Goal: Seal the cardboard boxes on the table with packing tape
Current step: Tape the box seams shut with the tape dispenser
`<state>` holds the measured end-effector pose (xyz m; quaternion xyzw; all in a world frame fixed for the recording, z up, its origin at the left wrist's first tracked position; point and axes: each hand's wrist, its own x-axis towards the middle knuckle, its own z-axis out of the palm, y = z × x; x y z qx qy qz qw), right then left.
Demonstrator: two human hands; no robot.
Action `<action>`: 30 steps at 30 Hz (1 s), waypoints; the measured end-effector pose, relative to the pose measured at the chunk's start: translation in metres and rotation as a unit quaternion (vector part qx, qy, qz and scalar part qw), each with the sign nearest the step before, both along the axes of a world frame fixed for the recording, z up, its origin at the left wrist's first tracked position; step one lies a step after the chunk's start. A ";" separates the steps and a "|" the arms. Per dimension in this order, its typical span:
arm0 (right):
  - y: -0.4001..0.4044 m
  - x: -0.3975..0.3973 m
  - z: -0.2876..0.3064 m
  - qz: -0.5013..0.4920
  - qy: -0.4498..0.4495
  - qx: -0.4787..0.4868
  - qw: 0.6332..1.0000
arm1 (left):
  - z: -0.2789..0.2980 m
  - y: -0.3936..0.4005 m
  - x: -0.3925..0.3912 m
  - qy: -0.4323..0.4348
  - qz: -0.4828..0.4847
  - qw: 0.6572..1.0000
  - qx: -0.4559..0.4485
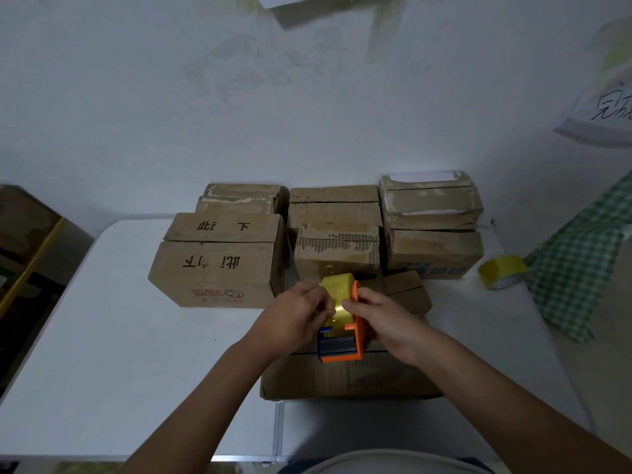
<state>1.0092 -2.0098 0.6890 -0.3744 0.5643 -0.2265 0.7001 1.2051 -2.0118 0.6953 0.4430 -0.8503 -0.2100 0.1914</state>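
An orange and blue tape dispenser with a yellowish roll of packing tape sits over a flat cardboard box near the table's front. My left hand pinches at the roll's left side. My right hand grips the dispenser's orange frame from the right. Behind stand a large printed box, a middle box, a right box and a small box.
A spare tape roll lies at the right on the white table, beside a green checked cloth. More boxes are stacked at the back. A shelf stands off the table's left edge. Papers hang on the wall.
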 end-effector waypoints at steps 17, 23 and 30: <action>0.000 0.003 -0.005 -0.034 -0.023 0.034 0.999 | 0.002 0.000 0.003 -0.059 -0.027 0.988 -0.139; -0.003 0.001 -0.005 -0.009 -0.042 0.045 0.998 | 0.001 -0.003 0.011 -0.098 -0.061 0.980 -0.164; -0.001 -0.025 -0.016 0.161 0.000 -0.036 0.986 | -0.008 -0.014 0.019 -0.069 0.059 0.994 -0.053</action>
